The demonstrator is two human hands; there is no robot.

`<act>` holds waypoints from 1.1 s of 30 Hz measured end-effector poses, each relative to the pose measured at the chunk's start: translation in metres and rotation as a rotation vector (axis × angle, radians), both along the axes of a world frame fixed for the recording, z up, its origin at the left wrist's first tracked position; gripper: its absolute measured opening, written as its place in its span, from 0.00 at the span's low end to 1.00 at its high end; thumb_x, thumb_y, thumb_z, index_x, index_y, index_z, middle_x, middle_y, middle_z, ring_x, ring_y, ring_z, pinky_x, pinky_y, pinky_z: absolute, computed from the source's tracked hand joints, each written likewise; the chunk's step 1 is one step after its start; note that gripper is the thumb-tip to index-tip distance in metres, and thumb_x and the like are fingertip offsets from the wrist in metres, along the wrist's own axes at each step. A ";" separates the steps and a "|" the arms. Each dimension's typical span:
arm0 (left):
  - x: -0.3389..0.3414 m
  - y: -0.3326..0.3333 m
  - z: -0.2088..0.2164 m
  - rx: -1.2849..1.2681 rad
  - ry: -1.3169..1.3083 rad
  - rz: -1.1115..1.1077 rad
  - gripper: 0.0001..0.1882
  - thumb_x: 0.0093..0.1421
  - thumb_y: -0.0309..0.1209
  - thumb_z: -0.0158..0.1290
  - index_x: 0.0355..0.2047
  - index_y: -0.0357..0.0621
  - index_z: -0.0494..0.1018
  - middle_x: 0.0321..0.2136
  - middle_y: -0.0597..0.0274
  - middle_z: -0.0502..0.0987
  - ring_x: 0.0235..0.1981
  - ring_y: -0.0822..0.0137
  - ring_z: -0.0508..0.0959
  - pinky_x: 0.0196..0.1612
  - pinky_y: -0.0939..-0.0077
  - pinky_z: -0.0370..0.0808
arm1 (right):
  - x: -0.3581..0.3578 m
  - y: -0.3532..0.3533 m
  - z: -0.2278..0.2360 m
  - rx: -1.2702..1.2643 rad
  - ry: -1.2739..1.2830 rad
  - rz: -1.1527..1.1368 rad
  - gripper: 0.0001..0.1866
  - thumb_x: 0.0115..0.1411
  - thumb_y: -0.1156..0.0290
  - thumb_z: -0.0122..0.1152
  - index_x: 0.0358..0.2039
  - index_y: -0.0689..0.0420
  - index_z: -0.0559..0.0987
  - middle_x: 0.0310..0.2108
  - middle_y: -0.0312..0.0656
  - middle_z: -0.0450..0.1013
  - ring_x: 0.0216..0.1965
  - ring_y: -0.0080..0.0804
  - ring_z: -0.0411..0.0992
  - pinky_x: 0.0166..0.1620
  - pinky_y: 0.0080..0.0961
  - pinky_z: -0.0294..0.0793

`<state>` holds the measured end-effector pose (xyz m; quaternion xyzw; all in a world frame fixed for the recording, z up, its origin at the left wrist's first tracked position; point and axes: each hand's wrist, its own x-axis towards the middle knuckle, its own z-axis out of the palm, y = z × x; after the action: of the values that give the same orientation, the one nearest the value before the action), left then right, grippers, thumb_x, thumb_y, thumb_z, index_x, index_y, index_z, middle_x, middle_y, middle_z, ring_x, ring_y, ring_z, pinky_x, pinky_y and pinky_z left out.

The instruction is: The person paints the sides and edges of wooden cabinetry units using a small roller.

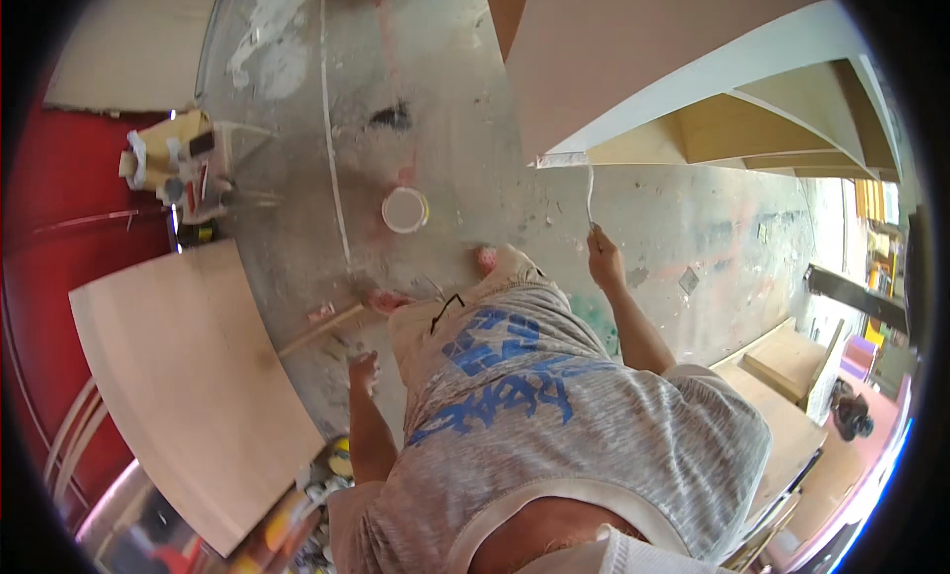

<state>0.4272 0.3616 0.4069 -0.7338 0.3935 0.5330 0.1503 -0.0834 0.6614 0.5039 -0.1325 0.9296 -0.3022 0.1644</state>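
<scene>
Right hand [605,259], one: my fingers closed round the handle end of a paint roller [562,160], its pale, bent frame running up from my fist. Roller head, whitish: at the near lower corner of a large panelled structure [683,64], seemingly touching its white edge; bare wood-coloured ribs show inside. Left hand [364,371], one: lowered at my side, fingers loosely parted; nearest to it, a wooden strip [322,330] and, to the left, a broad pale board [188,386] with a curved edge. White bucket [427,212], one, round: on the stained grey floor [475,129], ahead of my feet; whether a lid or paint fills its top, I cannot tell. Pale stool [228,156], one: further left, heaped with small articles, beside a red surface [74,168].
</scene>
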 end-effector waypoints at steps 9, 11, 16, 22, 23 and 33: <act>0.079 -0.157 -0.090 -0.669 -0.031 -1.319 0.26 0.61 0.44 0.47 0.56 0.42 0.67 0.50 0.53 0.71 0.49 0.53 0.72 0.52 0.50 0.65 | 0.115 -0.079 0.064 -0.192 -0.007 -0.352 0.22 0.66 0.54 0.50 0.54 0.52 0.73 0.14 0.32 0.63 0.11 0.18 0.61 0.12 0.18 0.59; 0.093 -0.185 -0.090 -0.655 -0.017 -1.328 0.28 0.59 0.42 0.48 0.56 0.39 0.66 0.44 0.54 0.74 0.45 0.52 0.72 0.49 0.52 0.69 | 0.140 -0.113 0.084 -0.201 -0.138 -0.461 0.20 0.63 0.57 0.53 0.48 0.58 0.75 0.14 0.34 0.65 0.09 0.21 0.61 0.11 0.22 0.61; 0.085 -0.271 -0.079 -0.332 0.044 -1.439 0.18 0.60 0.38 0.46 0.48 0.46 0.73 0.36 0.60 0.78 0.34 0.57 0.77 0.37 0.57 0.72 | 0.163 -0.182 0.152 -0.507 -0.152 -0.515 0.15 0.60 0.64 0.56 0.42 0.62 0.74 0.15 0.33 0.66 0.11 0.21 0.63 0.12 0.21 0.63; -0.008 -0.356 -0.059 -0.320 0.274 -1.326 0.17 0.61 0.38 0.47 0.46 0.44 0.74 0.34 0.59 0.79 0.30 0.60 0.78 0.32 0.59 0.73 | 0.132 -0.215 0.260 -0.936 0.182 -0.360 0.19 0.61 0.72 0.52 0.51 0.62 0.66 0.21 0.37 0.68 0.14 0.19 0.64 0.15 0.18 0.64; -0.027 -0.366 -0.053 -0.438 0.311 -1.458 0.16 0.61 0.38 0.47 0.45 0.44 0.74 0.33 0.59 0.80 0.30 0.61 0.78 0.32 0.60 0.73 | 0.128 -0.219 0.273 -0.900 0.156 -0.428 0.19 0.61 0.71 0.53 0.52 0.62 0.66 0.21 0.37 0.68 0.15 0.18 0.64 0.16 0.18 0.64; -0.158 -0.486 -0.013 -0.061 0.465 -0.653 0.09 0.59 0.35 0.53 0.35 0.42 0.73 0.23 0.65 0.74 0.23 0.69 0.74 0.25 0.74 0.70 | 0.111 -0.278 0.338 -0.678 0.680 -0.715 0.19 0.63 0.66 0.56 0.52 0.59 0.70 0.21 0.30 0.68 0.16 0.14 0.62 0.18 0.14 0.62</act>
<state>0.2690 -0.1246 0.3942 -0.4341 0.6451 0.5972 0.1967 0.0272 0.3838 0.8421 0.0543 0.7686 -0.5592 -0.3060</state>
